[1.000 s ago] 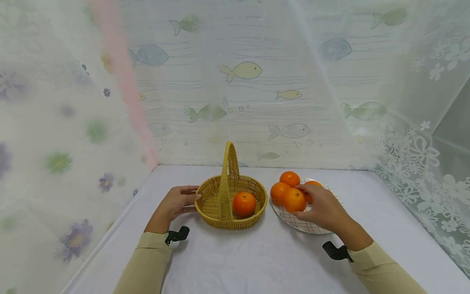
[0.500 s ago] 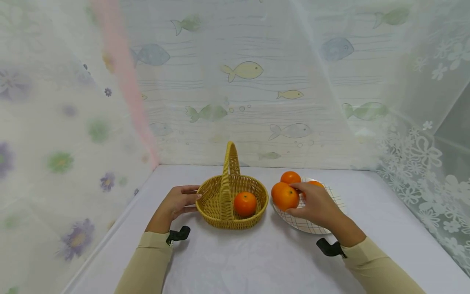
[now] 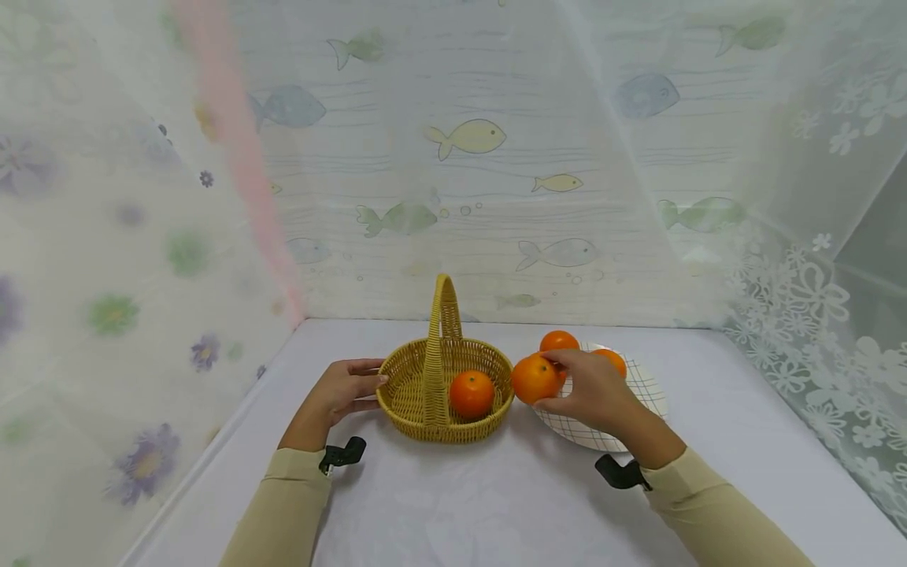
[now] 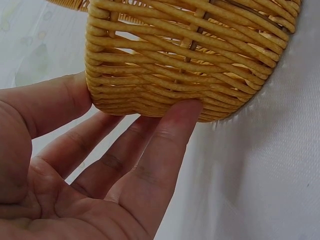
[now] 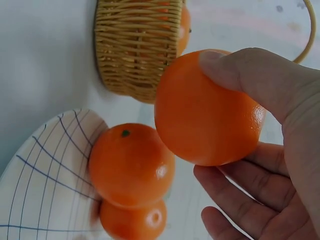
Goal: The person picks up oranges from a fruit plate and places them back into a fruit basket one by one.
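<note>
My right hand (image 3: pixel 595 394) pinches an orange (image 3: pixel 534 379) between thumb and fingers, beside the right rim of a yellow wicker basket (image 3: pixel 404 421). In the right wrist view, the thumb presses the top of this orange (image 5: pixel 205 110), with the basket (image 5: pixel 135 50) behind it. Inside the basket's right half lies another orange (image 3: pixel 472 394). My left hand (image 3: pixel 343 390) touches the basket's left side. The left wrist view shows its fairly straight fingers (image 4: pixel 160 155) against the lower weave (image 4: pixel 175 75); some fingertips are hidden behind it.
A white plate with a checked pattern (image 3: pixel 641 394) stands right of the basket. Oranges on it include one at the back (image 3: pixel 559 340) and one farther right (image 3: pixel 611 361), partly behind my right hand. The basket's tall handle (image 3: pixel 442 307) arches over its middle. Printed curtains hang behind the table.
My right hand has carried the pinched orange leftward from over the plate to the basket's right rim. The left hand and basket have stayed in place.
</note>
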Action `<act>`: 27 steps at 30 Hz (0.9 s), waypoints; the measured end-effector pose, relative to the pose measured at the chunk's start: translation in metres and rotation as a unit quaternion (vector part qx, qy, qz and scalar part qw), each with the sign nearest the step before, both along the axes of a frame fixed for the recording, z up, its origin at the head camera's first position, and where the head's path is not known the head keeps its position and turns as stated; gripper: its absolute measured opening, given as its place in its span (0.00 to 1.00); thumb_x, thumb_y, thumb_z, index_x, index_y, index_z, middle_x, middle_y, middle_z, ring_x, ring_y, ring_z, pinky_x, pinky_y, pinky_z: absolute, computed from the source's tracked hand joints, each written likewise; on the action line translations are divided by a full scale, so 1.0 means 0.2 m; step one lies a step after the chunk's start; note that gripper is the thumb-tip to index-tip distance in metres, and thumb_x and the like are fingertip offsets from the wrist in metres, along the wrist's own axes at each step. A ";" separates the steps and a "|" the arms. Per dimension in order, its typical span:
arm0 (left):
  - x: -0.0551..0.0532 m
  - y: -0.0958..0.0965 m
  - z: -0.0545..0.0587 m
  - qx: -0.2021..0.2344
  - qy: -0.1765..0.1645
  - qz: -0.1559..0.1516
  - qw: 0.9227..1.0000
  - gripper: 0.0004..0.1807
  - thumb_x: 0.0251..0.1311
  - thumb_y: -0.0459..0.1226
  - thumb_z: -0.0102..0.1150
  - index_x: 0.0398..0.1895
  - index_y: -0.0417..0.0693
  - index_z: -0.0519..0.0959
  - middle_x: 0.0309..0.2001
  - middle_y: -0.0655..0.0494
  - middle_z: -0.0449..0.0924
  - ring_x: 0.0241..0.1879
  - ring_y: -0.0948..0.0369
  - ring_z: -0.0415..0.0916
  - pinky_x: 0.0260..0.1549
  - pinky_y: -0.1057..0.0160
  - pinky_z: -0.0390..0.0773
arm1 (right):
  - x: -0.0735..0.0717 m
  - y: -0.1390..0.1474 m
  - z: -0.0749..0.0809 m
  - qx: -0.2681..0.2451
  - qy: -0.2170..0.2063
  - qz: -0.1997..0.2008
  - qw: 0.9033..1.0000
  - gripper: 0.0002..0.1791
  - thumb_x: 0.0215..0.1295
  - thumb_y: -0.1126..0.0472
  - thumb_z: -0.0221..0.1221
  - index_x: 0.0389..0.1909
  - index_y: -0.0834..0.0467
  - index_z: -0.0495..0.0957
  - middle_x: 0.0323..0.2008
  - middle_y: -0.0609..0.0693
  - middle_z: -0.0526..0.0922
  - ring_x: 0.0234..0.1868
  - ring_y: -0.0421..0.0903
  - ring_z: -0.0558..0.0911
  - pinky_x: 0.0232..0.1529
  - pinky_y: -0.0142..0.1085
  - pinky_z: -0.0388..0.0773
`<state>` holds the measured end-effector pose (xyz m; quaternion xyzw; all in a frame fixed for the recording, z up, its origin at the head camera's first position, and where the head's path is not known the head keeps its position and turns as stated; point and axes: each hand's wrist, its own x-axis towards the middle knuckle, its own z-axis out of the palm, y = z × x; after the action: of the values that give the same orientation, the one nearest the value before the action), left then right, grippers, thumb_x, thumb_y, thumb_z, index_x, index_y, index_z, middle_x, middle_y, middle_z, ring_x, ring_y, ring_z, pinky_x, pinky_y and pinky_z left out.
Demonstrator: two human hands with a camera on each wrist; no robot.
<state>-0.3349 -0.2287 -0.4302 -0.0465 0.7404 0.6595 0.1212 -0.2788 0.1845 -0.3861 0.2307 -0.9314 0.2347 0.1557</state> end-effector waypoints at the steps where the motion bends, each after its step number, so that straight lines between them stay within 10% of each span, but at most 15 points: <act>1: 0.00 0.00 0.00 0.001 0.002 0.000 1.000 0.27 0.56 0.36 0.66 0.61 0.49 0.74 0.57 0.46 0.76 0.47 0.52 0.81 0.41 0.51 0.83 | 0.00 -0.01 0.00 0.001 0.002 0.001 1.000 0.39 0.38 0.44 0.76 0.54 0.53 0.77 0.44 0.42 0.82 0.39 0.42 0.78 0.42 0.37 0.78; 27: -0.02 -0.01 -0.02 0.001 0.001 -0.001 1.000 0.27 0.56 0.37 0.66 0.61 0.50 0.74 0.57 0.46 0.76 0.48 0.51 0.81 0.41 0.51 0.83 | -0.07 -0.13 0.08 0.030 -0.035 0.019 0.999 0.41 0.42 0.35 0.70 0.60 0.46 0.76 0.49 0.40 0.79 0.51 0.42 0.75 0.50 0.40 0.77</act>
<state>-0.3384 -0.2310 -0.4346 -0.0454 0.7401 0.6599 0.1209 -0.2924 0.1584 -0.3708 0.2442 -0.9383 0.2181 0.1112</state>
